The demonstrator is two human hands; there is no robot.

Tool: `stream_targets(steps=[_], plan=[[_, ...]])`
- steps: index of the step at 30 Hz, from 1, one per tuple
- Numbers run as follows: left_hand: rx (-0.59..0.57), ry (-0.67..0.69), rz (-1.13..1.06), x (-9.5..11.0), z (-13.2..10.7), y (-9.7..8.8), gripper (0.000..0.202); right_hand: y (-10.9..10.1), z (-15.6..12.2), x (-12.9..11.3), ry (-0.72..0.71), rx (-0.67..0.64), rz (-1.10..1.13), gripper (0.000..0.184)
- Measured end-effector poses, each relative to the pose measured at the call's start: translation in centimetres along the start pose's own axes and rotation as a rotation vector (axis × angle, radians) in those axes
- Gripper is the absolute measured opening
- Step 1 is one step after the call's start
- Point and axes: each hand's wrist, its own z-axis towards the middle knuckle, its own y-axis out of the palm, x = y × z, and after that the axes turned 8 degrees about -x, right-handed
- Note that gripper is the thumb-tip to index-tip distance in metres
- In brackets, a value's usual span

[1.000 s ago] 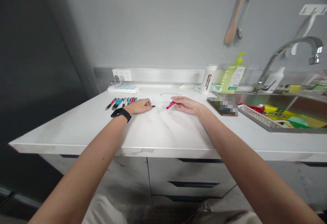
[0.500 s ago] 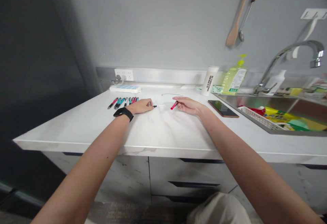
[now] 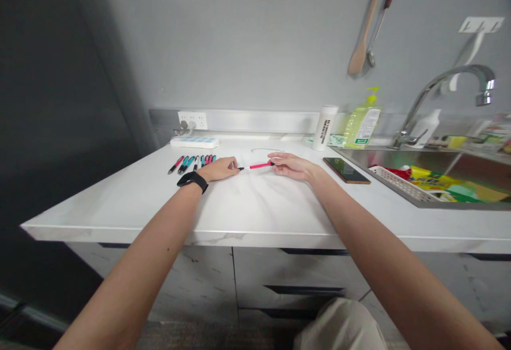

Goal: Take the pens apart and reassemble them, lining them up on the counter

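Observation:
Between thumb and fingers, my left hand pinches the black grip end of a pen, from which a thin white refill points right. My right hand holds a pink pen barrel by its black end. The barrel lies level and in line with the refill, its left end over the refill's tip. Left of my left hand, several pens in pink, blue and white with black ends lie in a row on the white countertop. A black watch is on my left wrist.
A phone lies right of my right hand, beside the sink. Behind stand a white cylinder bottle and a green soap pump bottle. A power strip and a thin wire lie toward the back.
The pink barrel in my right hand has swung from tilted to level and moved left onto the refill's tip. My left hand has stayed almost in place.

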Motion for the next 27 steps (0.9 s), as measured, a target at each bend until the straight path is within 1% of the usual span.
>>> stream_targets(steps=[4,8,12,16,21,25,27], plan=[[-0.007,-0.002,0.0,0.01,-0.01,0.02,0.031,0.08,-0.03,0.1,0.017,-0.02,-0.012,0.005],[-0.003,-0.004,-0.005,0.05,-0.04,0.0,0.032,0.02,0.04,0.23,0.022,-0.016,-0.01,0.016],[-0.004,-0.005,-0.001,0.21,-0.12,-0.12,0.032,-0.06,0.13,0.31,0.04,-0.038,0.005,0.013],[0.0,0.005,0.0,0.2,-0.1,-0.17,0.03,0.0,0.16,0.31,0.001,0.012,0.037,0.016],[0.004,0.014,-0.026,-0.12,-0.01,-0.06,0.029,0.35,-0.1,0.16,0.051,-0.024,-0.005,0.015],[0.01,0.022,-0.044,-0.16,-0.08,-0.02,0.028,0.55,-0.18,0.1,0.034,-0.003,0.017,0.031],[0.014,0.018,-0.049,-0.05,-0.15,-0.03,0.027,0.54,-0.07,0.14,0.047,-0.01,0.018,0.03]])
